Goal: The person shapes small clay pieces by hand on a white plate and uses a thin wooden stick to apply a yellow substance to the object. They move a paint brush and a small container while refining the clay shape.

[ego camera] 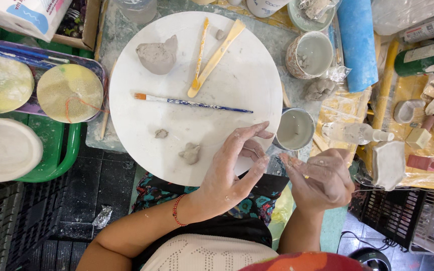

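Note:
Both of my hands are smeared with grey clay and hover at the near right edge of a round white board [237, 80]. My left hand [232, 170] has its fingers spread and curved, with fingertips over the board's rim and nothing visible in it. My right hand [320, 178] is just beside it, off the board, fingers curled toward the left hand; whether it holds a bit of clay is unclear. On the board lie a large clay lump [159, 55], two small clay bits [191, 153] [161, 133], a blue-handled paintbrush [192, 103] and two wooden modelling tools [217, 55].
A grey cup of slip [295, 129] touches the board's right edge, with a patterned cup [312, 54], a clay lump [319, 89] and a spray bottle [355, 133] further right. A green tray [51, 145] with round discs [70, 93] lies left. Black crates [6, 221] sit below.

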